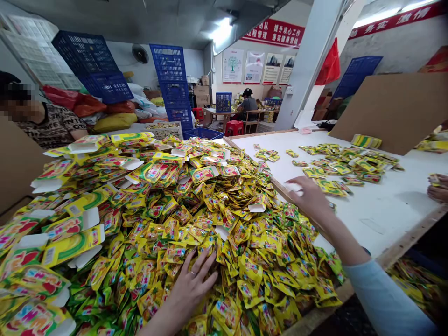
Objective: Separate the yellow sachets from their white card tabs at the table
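Sachet print [175,254] blurred, illegible

Pale blue sleeve [385,298] on right arm [336,228]; thin ring [192,272] on left hand [191,291].

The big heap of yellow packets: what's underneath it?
The heap of yellow packets hides whatever lies directly beneath it, so its support cannot be seen. Along one side runs a wooden edge, and beyond that is a white tabletop.

The one head-worn camera looks forward and down, close above the sachet heap [168,219]. The counter [392,219] lies toward two o'clock.
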A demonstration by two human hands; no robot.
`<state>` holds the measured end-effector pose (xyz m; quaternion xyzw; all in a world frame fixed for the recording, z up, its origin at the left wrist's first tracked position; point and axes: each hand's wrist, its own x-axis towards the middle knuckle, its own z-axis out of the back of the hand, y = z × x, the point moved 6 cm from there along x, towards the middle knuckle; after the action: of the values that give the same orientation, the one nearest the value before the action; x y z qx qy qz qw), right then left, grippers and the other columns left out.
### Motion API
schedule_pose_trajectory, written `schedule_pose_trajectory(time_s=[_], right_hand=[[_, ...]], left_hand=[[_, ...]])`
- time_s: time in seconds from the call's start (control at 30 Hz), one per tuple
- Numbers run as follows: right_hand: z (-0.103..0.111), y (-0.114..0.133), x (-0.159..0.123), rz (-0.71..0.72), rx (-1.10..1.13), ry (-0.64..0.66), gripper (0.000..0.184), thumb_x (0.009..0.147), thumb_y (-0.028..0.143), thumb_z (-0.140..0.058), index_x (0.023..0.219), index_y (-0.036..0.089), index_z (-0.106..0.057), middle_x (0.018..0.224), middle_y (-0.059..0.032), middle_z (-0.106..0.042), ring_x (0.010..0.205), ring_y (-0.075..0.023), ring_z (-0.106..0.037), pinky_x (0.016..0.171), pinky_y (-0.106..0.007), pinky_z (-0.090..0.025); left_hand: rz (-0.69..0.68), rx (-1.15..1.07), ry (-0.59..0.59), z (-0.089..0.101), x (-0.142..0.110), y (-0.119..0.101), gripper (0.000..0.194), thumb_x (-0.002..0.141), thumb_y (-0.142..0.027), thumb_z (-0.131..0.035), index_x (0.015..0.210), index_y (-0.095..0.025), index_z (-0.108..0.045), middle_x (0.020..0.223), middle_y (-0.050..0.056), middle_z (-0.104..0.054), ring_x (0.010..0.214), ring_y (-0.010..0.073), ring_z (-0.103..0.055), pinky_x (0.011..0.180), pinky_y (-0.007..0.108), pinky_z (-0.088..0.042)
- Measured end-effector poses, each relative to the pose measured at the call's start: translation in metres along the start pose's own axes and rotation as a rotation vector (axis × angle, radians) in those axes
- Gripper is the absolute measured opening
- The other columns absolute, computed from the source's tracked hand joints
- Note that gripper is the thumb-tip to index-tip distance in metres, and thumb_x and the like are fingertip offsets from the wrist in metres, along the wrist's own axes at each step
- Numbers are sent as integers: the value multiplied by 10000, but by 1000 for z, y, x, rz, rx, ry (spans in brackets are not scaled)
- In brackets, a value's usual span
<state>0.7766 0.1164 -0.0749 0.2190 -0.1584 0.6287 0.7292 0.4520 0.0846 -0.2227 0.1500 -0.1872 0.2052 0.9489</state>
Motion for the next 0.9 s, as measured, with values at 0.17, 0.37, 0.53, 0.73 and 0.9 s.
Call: schedule_pose_trajectory(time_s=[0.17,0.37,0.53,0.73,0.9], right_hand=[[-67,122,-50,476,148,291,322,683,146,-614,983,254,-654,1280,-48,-506,1264,-247,-360,1048,-391,-298],[-78,131,-70,456,190,338,349,758,148,-543,1104,180,-580,1321,-123,-440,1333,-282,-220,1068,-458,-271],[-80,128,-93,340,205,335,311,795,375,-547,988,147,-636,1380,-157,-373,1359,-345,-105,1070,-537,-210],[-80,124,-98,208,336,256,195,795,155,-473,913,140,-628,1276,-155,-493,1348,-323,-174,1088,-549,-137],[-37,145,-95,137,968,379,117,874,202,-427,875,200,-544,1125,-83,-541,1148,-200,-464,962,-355,-379]], left_hand=[[162,1,-111,0,11,4,104,830,-244,-546,867,-267,-640,1254,22,-593,1185,223,-455,1097,469,-76],[379,-138,-178,26,-3,39,139,836,-174,-528,863,-259,-635,1127,23,-650,1235,278,-389,1023,484,-220],[693,-521,-157,46,-18,57,109,843,-243,-480,812,-248,-584,1170,69,-565,1250,301,-320,985,548,-262],[1105,-1121,-198,38,-28,55,223,853,-434,-431,813,-226,-503,612,-47,-438,547,136,-439,503,228,-360],[1095,-1293,-126,35,-17,44,287,845,-500,-417,800,-218,-453,543,-91,-271,470,98,-246,446,205,-219]])
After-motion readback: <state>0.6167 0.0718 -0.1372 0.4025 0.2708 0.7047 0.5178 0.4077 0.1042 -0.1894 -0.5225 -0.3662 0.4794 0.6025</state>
